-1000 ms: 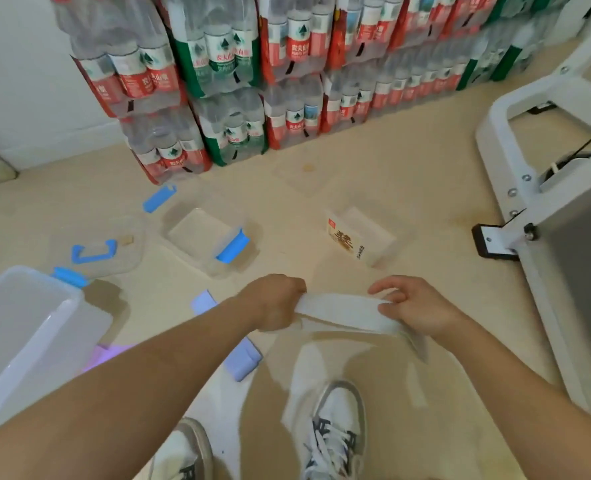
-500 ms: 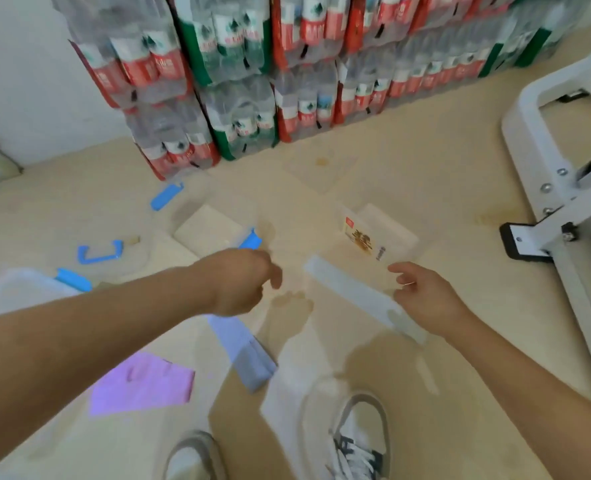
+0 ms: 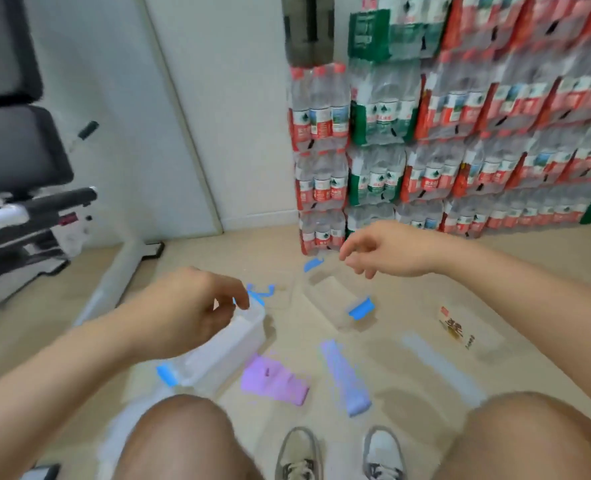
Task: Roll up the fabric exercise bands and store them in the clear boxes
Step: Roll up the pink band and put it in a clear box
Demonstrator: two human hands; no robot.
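Left hand (image 3: 197, 306) and right hand (image 3: 384, 252) hover over clear boxes (image 3: 225, 344), with fabric bands (image 3: 346, 375) flat on the floor (image 3: 529, 268).

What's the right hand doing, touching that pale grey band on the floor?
Apart. The head view shows the right hand open in the air, with bare floor plainly visible between it and the pale grey band.

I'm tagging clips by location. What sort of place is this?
Probably a room serving as home gym and storeroom: shrink-wrapped packs of bottled water stand stacked high along the wall, and a black padded exercise bench stands at left beside a white frame.
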